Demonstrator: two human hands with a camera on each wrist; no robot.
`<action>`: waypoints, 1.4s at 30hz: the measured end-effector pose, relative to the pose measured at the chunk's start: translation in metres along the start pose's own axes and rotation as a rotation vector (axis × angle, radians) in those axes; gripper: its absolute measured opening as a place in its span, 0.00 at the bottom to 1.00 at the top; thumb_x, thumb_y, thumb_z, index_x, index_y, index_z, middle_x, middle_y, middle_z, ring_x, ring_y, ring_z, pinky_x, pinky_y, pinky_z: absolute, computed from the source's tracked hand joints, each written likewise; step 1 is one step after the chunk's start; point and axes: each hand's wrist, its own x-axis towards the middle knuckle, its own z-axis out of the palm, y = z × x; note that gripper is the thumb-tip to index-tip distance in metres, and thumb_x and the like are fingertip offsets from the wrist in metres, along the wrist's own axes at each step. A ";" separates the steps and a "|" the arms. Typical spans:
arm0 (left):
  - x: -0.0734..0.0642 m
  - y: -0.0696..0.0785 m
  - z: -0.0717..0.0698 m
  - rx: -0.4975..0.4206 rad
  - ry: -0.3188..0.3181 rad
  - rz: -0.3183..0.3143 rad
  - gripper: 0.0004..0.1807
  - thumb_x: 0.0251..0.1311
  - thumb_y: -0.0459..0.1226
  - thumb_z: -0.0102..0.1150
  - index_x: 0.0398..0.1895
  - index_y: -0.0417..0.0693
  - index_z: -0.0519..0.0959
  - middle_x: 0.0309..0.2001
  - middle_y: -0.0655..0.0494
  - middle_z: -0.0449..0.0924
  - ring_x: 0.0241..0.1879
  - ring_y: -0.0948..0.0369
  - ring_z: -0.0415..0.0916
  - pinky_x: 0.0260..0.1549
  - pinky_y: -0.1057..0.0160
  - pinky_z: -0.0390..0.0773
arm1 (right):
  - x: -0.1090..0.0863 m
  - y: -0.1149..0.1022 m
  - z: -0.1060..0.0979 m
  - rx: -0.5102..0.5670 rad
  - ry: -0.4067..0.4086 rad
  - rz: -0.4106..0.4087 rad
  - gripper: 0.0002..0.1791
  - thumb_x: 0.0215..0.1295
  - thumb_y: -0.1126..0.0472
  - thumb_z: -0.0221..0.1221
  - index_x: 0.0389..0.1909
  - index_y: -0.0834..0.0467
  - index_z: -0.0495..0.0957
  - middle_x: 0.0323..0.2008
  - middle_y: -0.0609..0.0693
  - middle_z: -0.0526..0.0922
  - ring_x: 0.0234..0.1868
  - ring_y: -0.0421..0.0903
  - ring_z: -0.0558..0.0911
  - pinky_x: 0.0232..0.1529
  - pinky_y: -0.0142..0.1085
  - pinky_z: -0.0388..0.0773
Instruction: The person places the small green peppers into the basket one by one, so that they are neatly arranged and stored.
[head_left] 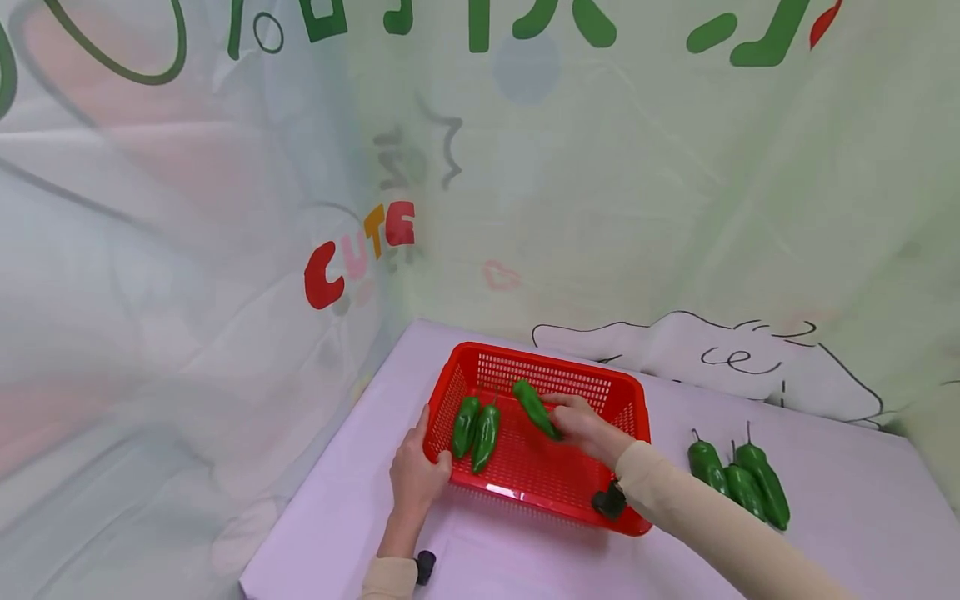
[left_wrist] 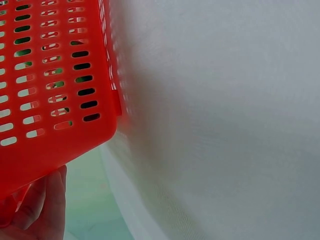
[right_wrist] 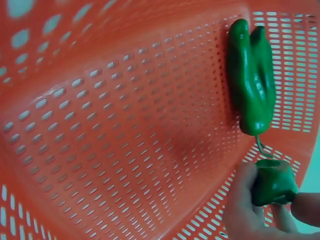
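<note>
A red perforated plastic basket stands on the table. My left hand grips its left rim; in the left wrist view the fingers of that hand curl at the basket's edge. Inside, two green peppers lie side by side along the left wall. Over the basket's inside, my right hand holds another green pepper between thumb and fingers. The right wrist view shows this held pepper end-on, close to the stem of one of the lying peppers.
Several green peppers lie on the pale lilac table, right of the basket. A printed fabric curtain hangs behind the table and another along its left side.
</note>
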 end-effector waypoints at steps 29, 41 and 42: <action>0.004 0.002 0.002 0.007 -0.009 -0.002 0.42 0.45 0.34 0.62 0.71 0.43 0.68 0.50 0.42 0.82 0.45 0.49 0.81 0.41 0.47 0.82 | 0.036 0.010 0.047 -0.212 -0.062 0.086 0.31 0.59 0.72 0.49 0.65 0.75 0.59 0.54 0.71 0.71 0.49 0.63 0.79 0.45 0.56 0.79; 0.002 -0.002 0.002 0.030 -0.001 -0.004 0.41 0.45 0.34 0.61 0.70 0.43 0.68 0.44 0.43 0.82 0.40 0.50 0.81 0.36 0.49 0.81 | 0.039 0.013 0.058 -0.203 -0.041 0.096 0.16 0.58 0.73 0.53 0.47 0.73 0.67 0.32 0.60 0.78 0.34 0.54 0.82 0.37 0.51 0.83; 0.003 -0.003 0.001 0.031 -0.002 -0.009 0.41 0.45 0.34 0.62 0.71 0.44 0.68 0.45 0.43 0.82 0.40 0.50 0.80 0.36 0.49 0.81 | 0.040 0.012 0.058 -0.197 -0.044 0.094 0.14 0.57 0.72 0.54 0.44 0.73 0.69 0.30 0.59 0.78 0.33 0.54 0.82 0.37 0.51 0.83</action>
